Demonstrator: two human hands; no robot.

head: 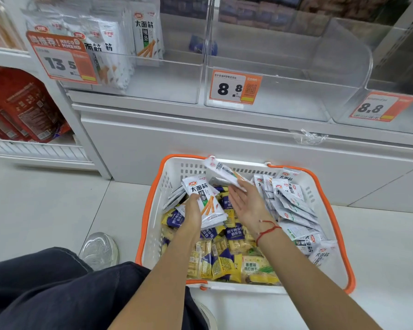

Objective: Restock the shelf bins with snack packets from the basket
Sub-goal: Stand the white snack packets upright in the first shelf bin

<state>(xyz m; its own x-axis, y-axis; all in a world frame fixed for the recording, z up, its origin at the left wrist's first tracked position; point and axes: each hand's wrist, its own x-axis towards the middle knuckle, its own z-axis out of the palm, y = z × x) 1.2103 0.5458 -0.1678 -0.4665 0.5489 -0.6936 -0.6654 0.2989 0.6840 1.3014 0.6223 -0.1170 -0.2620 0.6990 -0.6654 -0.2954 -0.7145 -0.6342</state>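
Note:
A white basket with orange handles (153, 210) stands on the floor below the shelf, filled with white, yellow and blue snack packets. My left hand (192, 213) grips a stack of white packets (206, 201) over the basket's middle. My right hand (246, 201) holds another white packet (224, 171), tilted, near the basket's far rim. Several more white packets (289, 203) lie along the basket's right side. Above, the left clear bin (153, 79) holds upright white packets of the same kind (144, 32).
The middle clear bin (267, 101) and the right bin (391, 110) carry 8.8 price tags; the left bin shows a 13.5 tag (62, 60). Red bags (22, 106) sit on a lower shelf at left. My knee and shoe (100, 248) are beside the basket.

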